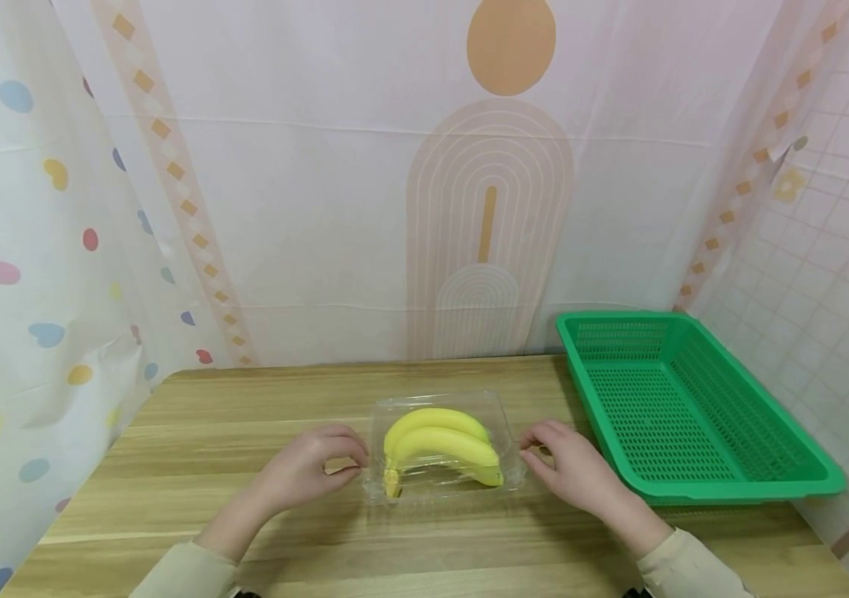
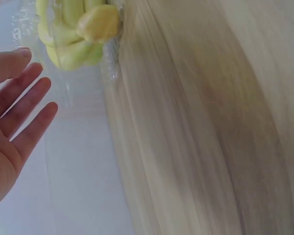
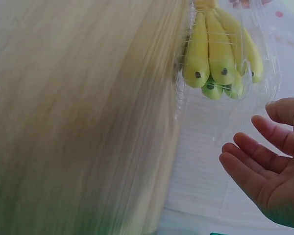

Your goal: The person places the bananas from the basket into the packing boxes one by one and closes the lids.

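Observation:
A clear plastic box point(image 1: 435, 497) stands on the wooden table with a bunch of yellow bananas point(image 1: 445, 442) inside it. Clear plastic passes over the fruit; whether a lid is fastened I cannot tell. My left hand point(image 1: 317, 465) is at the left side of the box, thumb and fingers apart with nothing between them. At the opposite side is my right hand point(image 1: 572, 467), its fingers loosely bent and holding nothing. The right wrist view shows the dark banana tips through the plastic, with my relaxed fingers point(image 3: 255, 155) just beside the box.
A green slotted basket point(image 1: 731, 488) sits at the right of the wooden table point(image 1: 260, 399), near my right forearm. Patterned curtains point(image 1: 320, 208) hang behind the table and along both sides.

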Motion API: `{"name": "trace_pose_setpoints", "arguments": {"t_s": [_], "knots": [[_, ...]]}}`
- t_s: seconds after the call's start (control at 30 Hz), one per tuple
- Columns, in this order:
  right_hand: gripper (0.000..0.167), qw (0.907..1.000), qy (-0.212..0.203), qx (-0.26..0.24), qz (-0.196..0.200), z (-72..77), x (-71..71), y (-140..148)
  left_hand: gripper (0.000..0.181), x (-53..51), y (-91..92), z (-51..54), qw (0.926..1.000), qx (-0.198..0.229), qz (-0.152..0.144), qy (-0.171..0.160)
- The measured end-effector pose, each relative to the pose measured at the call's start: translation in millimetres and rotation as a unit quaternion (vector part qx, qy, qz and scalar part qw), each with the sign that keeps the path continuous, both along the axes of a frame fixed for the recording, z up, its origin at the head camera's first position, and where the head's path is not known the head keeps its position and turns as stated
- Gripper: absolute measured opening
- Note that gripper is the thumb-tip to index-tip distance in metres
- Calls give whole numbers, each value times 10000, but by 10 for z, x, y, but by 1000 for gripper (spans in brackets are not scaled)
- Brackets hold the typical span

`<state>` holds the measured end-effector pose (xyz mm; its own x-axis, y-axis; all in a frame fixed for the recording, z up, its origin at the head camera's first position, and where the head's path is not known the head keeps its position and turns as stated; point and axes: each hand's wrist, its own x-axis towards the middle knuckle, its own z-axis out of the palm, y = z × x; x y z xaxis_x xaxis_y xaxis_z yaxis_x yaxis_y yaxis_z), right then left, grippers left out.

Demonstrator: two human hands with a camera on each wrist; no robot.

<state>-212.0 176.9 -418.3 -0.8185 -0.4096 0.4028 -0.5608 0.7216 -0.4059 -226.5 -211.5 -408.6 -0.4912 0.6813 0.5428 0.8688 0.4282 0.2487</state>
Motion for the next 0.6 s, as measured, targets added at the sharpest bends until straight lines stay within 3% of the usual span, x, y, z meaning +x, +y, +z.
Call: {"name": "trace_pose_setpoints", "arguments": {"t_s": [0.13, 0.27, 0.4, 0.6], "knots": [[5, 9987, -306, -403, 36, 8, 1, 0, 24, 55, 37, 17, 9986, 273, 254, -375], [4, 9945, -745, -731, 1, 29, 3, 3, 15, 115, 95, 36, 9882, 653, 659, -1216], [12, 9887, -1147, -947, -165, 53, 20, 8, 8, 187, 155, 50, 9620, 1003, 1287, -2190], [27, 9718, -1856, -1402, -394, 53, 45, 1, 20, 268, 223, 54, 9129, 1389, 2290, -3081]]}}
